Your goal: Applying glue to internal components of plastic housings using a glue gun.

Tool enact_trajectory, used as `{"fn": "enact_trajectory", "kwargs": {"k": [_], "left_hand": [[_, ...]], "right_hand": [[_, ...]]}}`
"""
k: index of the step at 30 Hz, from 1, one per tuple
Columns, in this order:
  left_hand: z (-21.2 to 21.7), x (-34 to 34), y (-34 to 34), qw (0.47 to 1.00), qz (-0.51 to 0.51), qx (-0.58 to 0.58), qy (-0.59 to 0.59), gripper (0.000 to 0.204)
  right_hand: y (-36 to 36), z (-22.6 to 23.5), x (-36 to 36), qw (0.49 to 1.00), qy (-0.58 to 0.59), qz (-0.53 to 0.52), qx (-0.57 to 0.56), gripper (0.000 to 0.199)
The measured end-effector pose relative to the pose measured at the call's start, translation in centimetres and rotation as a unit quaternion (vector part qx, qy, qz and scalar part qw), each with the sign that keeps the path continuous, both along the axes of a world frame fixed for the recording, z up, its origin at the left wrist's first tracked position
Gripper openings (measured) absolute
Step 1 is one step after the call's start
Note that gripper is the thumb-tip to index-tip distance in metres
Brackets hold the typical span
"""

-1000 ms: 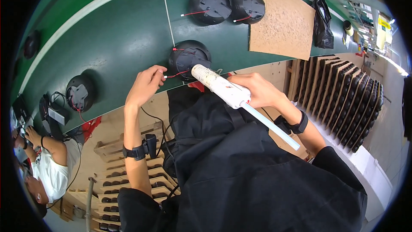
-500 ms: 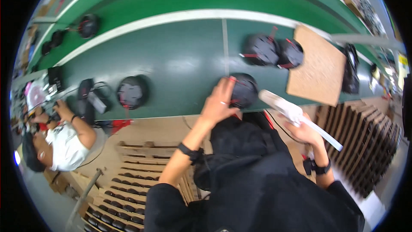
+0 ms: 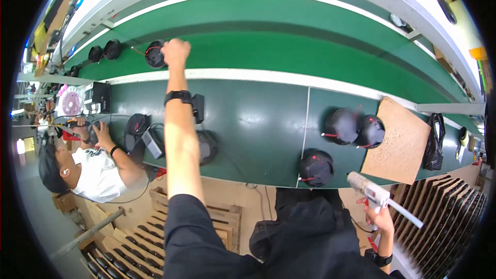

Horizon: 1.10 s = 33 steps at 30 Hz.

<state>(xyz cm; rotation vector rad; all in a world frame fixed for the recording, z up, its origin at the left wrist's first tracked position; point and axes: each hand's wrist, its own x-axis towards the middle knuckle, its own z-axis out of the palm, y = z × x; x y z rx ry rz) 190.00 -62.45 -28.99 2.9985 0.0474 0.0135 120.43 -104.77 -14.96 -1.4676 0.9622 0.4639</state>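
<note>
I see the left hand [image 3: 176, 52] stretched far across, at the right edge of a round black plastic housing with thin red wire [image 3: 152, 56]. The fingers are bent and mostly hidden from me, so I cannot tell if they are clamped on this housing or only touch it. It sits on the bright green band [image 3: 248, 46], which runs behind the dark green table [image 3: 253, 119].

The right hand [image 3: 381, 218] is well apart from the left, just off the near table edge. Its fingers are wrapped around the handle of a white glue gun [image 3: 369, 188], and a pale translucent stick [image 3: 408, 214] comes out of the gun's rear. On each wrist I see a black strap [image 3: 178, 96].

Near the gun's front, a black round housing with red wires [image 3: 316, 169] lies by the table edge. Behind it are two similar black housings [image 3: 342, 126], side by side, next to a flat light-brown board [image 3: 398, 142]. A black plastic bag [image 3: 435, 144] is to the right of the board. One more dark housing [image 3: 207, 148] is partly covered by the left forearm. Farther left, a co-worker in a white shirt [image 3: 103, 175] has both hands at a dark object.
</note>
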Motion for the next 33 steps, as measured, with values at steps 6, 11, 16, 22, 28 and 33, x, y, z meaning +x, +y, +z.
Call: {"fn": "enact_trajectory", "kwargs": {"k": [6,11,16,22,28,33], "left_hand": [[-8.1,2.9,6.6,0.998,0.044,0.022,-0.046,0.060],[-8.0,2.5,7.0,0.997,0.009,-0.002,-0.073,0.030],[-6.4,-7.2,0.9,0.979,-0.133,-0.131,-0.086,0.019],[-2.8,-28.3,-11.2,0.927,-0.130,-0.342,0.084,0.016],[1.4,-35.7,-14.6,0.926,-0.274,-0.250,-0.077,0.028],[-0.2,-34.3,-14.8,0.937,-0.249,-0.212,0.123,0.034]], "right_hand": [[0.1,-0.6,1.4,0.997,-0.017,-0.048,0.058,0.024],[-0.4,-0.6,3.4,0.996,-0.024,-0.056,0.071,0.023],[-0.5,-0.6,6.3,0.995,-0.042,-0.061,0.068,0.026],[0.4,-0.3,9.3,0.989,-0.100,0.044,0.101,0.024],[2.5,-2.1,11.1,0.975,-0.145,0.145,0.084,0.026],[3.4,-3.9,13.1,0.934,-0.224,0.276,-0.034,0.037]]}}
